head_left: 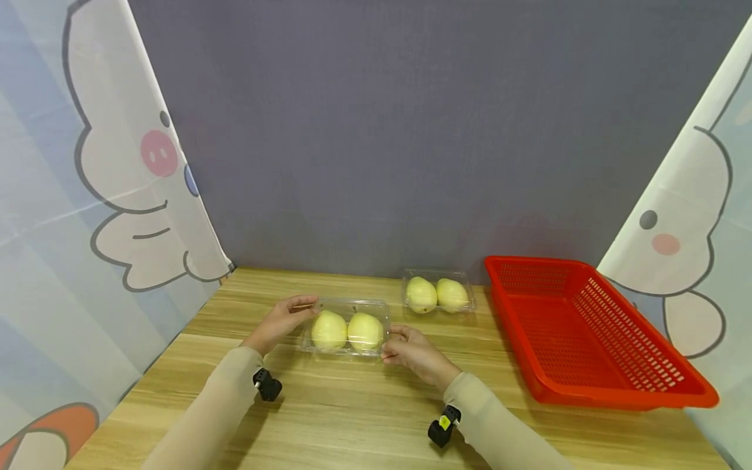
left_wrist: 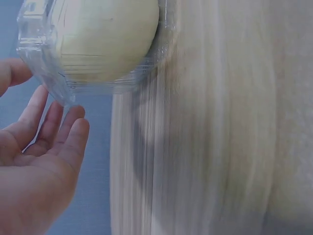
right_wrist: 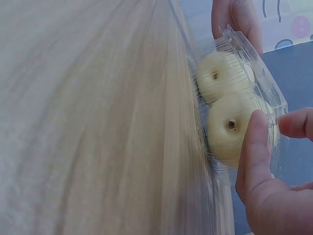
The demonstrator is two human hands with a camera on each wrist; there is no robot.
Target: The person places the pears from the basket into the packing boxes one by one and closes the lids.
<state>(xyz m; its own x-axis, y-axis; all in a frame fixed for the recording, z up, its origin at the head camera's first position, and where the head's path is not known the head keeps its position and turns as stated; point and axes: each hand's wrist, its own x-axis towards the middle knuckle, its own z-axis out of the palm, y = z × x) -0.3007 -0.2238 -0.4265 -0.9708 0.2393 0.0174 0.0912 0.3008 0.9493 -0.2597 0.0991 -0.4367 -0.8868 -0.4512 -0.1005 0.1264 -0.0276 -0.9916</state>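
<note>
A clear plastic clamshell box (head_left: 346, 303) with two pale yellow, pear-like fruits (head_left: 329, 330) lies before me, its lid down over them. My left hand (head_left: 286, 321) grips its left end; in the left wrist view the thumb and fingertips (left_wrist: 74, 117) meet the rim's corner. At the opposite end, my right hand (head_left: 414, 354) pinches the rim between thumb and fingers. The right wrist view shows that index finger (right_wrist: 257, 142) along the box's side, close by the nearer fruit (right_wrist: 229, 128). Part of the left hand is hidden behind the box there.
Another clear box (head_left: 437, 274) holding two similar fruits sits farther back, near the grey wall (head_left: 376, 163). A red plastic basket (head_left: 523, 346) with slotted walls stands at the right of the wooden table (head_left: 329, 418). Cartoon-printed curtains (head_left: 88, 261) hang at both sides.
</note>
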